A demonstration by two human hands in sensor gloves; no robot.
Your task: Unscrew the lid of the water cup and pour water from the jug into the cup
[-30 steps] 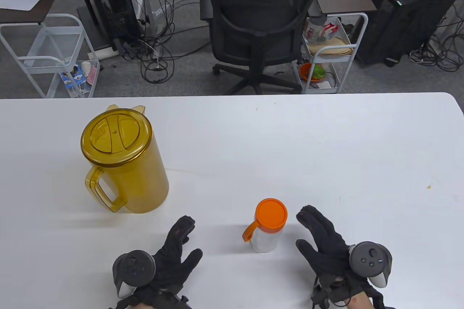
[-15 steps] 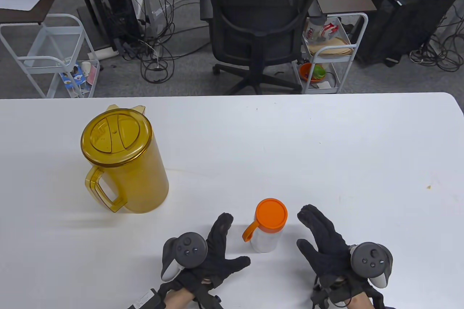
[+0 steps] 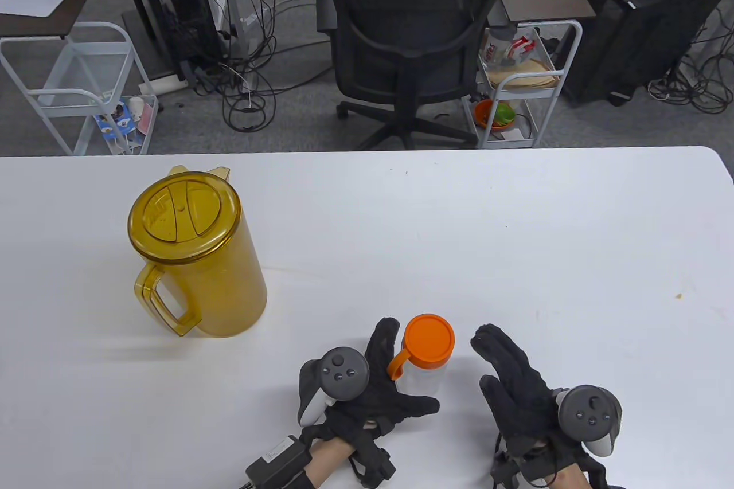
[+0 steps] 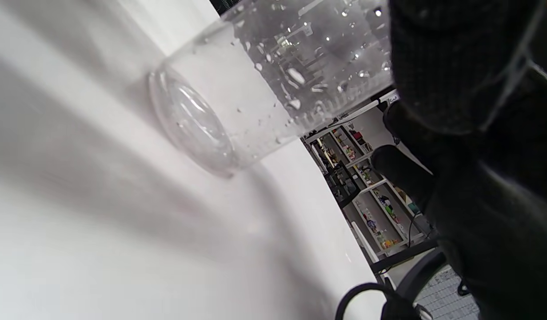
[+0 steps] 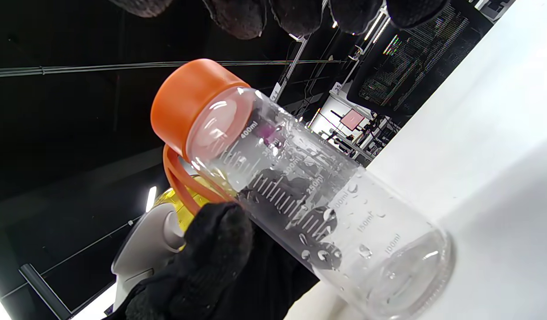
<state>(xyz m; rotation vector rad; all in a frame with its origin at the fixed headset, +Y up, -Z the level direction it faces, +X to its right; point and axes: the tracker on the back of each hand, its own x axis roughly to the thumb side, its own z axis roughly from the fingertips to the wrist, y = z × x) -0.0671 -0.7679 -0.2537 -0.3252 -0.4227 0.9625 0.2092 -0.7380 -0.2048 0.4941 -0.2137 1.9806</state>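
Observation:
The clear water cup (image 3: 423, 383) stands upright near the table's front edge, its orange lid (image 3: 428, 340) screwed on and an orange loop on its left. My left hand (image 3: 407, 370) wraps round the cup's body from the left, fingers behind it and thumb on the near side. The right wrist view shows that thumb (image 5: 220, 240) on the cup (image 5: 326, 209), below the lid (image 5: 189, 102). The cup's wet base (image 4: 197, 124) fills the left wrist view. My right hand (image 3: 485, 364) hovers open just right of the cup, not touching it. The amber lidded jug (image 3: 195, 259) stands far left.
The white table (image 3: 516, 259) stretches wide to the right and back. Beyond its far edge are a black office chair (image 3: 413, 36), two white wire carts (image 3: 519, 87) and cables on the floor.
My left hand has slid right across the table from near the jug's side to the cup and closed round it. The right hand has hardly moved.

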